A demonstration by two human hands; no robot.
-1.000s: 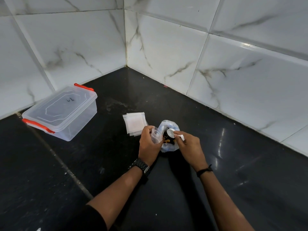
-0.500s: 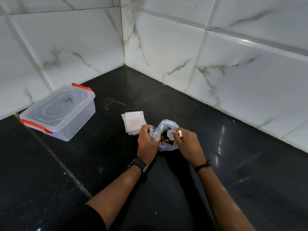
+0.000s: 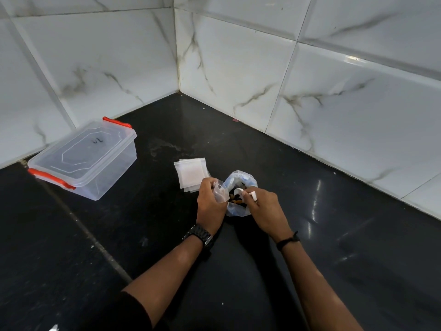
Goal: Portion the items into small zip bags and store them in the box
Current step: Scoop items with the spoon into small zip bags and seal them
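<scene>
Two hands work close together over a black counter [image 3: 310, 271] in the head view. The left hand [image 3: 210, 206] has its fingers curled round a small clear zip bag [image 3: 220, 192], pinching it at the mouth so it stands just beside a larger plastic bag [image 3: 238, 194]. That larger bag sits open on the counter with dark and brownish pieces [image 3: 236, 200] inside. The right hand [image 3: 265, 209] pinches a small white scoop [image 3: 245, 193] between thumb and fingers, its bowl over the mouth of the larger bag; whether it touches the pieces I cannot tell. A pile of empty zip bags [image 3: 191, 173] lies flat just behind the left hand. Well apart to the left stands a clear box [image 3: 83, 158] with its lid on and red clips, close to the tiled wall [image 3: 334, 103]
</scene>
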